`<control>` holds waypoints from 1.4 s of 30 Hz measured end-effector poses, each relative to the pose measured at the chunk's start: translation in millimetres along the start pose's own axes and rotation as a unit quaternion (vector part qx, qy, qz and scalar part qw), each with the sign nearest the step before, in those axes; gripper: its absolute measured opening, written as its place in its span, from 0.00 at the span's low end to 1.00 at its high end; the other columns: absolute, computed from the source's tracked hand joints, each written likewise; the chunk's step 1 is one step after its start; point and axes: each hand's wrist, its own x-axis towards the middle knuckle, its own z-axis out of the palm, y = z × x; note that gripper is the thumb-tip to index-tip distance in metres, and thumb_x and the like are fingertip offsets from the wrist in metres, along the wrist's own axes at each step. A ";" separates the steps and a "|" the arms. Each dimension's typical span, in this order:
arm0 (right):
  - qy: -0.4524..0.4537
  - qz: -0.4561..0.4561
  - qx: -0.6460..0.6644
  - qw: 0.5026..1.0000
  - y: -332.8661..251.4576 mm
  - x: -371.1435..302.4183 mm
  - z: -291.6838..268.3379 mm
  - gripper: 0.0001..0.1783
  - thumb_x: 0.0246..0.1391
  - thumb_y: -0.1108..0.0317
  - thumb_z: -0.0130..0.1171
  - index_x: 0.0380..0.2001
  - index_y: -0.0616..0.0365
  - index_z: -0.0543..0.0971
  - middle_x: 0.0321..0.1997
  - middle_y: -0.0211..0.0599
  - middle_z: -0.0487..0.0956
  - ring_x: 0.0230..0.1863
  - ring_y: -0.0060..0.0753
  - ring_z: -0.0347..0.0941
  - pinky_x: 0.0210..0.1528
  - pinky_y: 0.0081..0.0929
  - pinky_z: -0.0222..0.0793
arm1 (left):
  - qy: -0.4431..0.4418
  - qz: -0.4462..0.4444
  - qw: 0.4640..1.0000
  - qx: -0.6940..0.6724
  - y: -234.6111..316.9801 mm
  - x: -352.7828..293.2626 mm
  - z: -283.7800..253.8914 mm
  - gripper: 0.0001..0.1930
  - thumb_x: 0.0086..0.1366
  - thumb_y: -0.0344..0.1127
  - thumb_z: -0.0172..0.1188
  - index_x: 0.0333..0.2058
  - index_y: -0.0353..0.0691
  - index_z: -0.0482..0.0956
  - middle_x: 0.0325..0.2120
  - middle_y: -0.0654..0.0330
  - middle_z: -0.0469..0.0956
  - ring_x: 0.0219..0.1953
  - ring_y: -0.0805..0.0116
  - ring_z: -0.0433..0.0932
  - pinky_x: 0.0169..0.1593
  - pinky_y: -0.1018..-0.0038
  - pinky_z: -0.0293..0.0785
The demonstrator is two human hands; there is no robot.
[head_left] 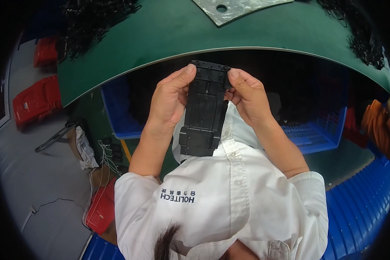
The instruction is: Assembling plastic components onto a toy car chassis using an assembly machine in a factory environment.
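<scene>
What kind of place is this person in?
Probably a factory workshop: heaps of black pieces lie on a green worktable, a blue plastic crate sits below its edge, and the person's left hand and right hand hold a molded black plastic part.

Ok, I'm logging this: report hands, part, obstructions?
Left hand, right hand: both gripping black plastic part at far end. Green table beyond it. Nothing seen blocking.

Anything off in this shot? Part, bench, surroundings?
No clear damage on the black plastic part, held upright between left hand and right hand; fine defects are too small to judge. Untidy spot: white cables at the person's left, loose and tangled rather than bundled.
</scene>
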 end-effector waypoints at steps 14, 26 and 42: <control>0.052 -0.192 -0.063 0.978 -51.1 8.8 9.7 0.20 0.60 0.55 0.47 0.24 0.61 0.75 0.21 0.23 0.73 0.21 0.11 0.64 0.24 0.12 0.61 | -0.080 0.013 0.997 -0.003 23.8 8.7 52.8 0.13 0.65 0.40 0.50 0.39 0.36 0.75 0.35 0.58 0.77 0.37 0.70 0.75 0.43 0.73 0.72; 0.072 -0.233 -0.026 0.970 -105.7 40.7 7.7 0.18 0.60 0.60 0.48 0.22 0.61 0.74 0.20 0.25 0.73 0.20 0.11 0.64 0.22 0.13 0.61 | -0.068 0.041 0.997 0.011 45.3 51.1 98.2 0.12 0.63 0.42 0.53 0.36 0.39 0.74 0.29 0.63 0.75 0.31 0.75 0.73 0.37 0.77 0.71; 0.141 -0.232 -0.032 0.962 -132.4 68.1 15.6 0.18 0.58 0.59 0.50 0.20 0.62 0.74 0.20 0.24 0.71 0.20 0.12 0.62 0.23 0.14 0.59 | -0.049 0.019 0.998 -0.046 62.4 96.3 108.8 0.12 0.61 0.41 0.55 0.37 0.39 0.73 0.30 0.62 0.74 0.32 0.72 0.73 0.39 0.73 0.73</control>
